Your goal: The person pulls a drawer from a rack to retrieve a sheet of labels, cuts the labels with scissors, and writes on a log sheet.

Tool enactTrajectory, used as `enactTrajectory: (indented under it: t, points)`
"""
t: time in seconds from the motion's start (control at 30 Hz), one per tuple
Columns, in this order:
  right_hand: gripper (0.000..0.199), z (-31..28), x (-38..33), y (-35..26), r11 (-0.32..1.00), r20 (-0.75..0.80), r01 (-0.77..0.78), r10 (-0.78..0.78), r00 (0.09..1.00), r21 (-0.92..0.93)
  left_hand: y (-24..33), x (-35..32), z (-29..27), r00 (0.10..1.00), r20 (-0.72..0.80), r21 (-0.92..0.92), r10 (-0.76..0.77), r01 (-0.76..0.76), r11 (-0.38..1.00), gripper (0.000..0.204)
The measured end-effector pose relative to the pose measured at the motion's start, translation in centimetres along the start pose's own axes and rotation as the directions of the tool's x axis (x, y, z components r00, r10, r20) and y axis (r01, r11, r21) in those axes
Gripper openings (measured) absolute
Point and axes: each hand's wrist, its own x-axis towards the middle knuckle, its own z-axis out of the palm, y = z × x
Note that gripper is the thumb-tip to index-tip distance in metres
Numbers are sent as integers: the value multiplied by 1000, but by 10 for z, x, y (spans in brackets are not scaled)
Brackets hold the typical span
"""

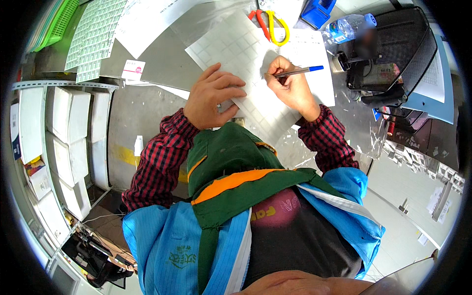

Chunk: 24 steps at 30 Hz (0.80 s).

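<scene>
A pen (301, 72) with a blue end is pinched in my right hand (291, 91), its tip down near the middle of a pale sheet marked off in a grid (231, 42). Flat at that sheet's left edge rests my left hand (210, 98), fingers loosely spread and holding nothing. The gridded sheet lies at a slant, partly over a white printed paper (317, 59). Just beyond it are scissors (271, 30) with one red and one yellow handle. My right hand hides the pen's tip.
Green gridded sheets (96, 37), a white paper (140, 29) and a small label card (133, 70) lie at the left. A water bottle (344, 28), blue holder (317, 12) and black mesh basket (418, 44) stand at the right. White boxes (69, 115) fill a shelf leftward.
</scene>
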Motion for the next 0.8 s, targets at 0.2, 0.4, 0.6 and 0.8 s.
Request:
enactTrajectory:
  t: [0.2,0.4,0.6,0.8]
  points:
    - [12,-4,1,-6,999,33,-20,21,999,-32,-2,-1,1,1000,7,-9,5,-5,1000,29]
    - [7,-33,1,-16,923,211,-273,220,953,272,-3,1,-1,1000,11,-29,-2,2,1000,25]
    - [10,-40,-5,0,817,-256,74,93,962,572,-9,-3,8,998,-50,-36,44,-46,998,29]
    - [11,-46,-12,3,826,-492,241,50,869,509,14,14,-69,979,-167,89,114,-101,991,35]
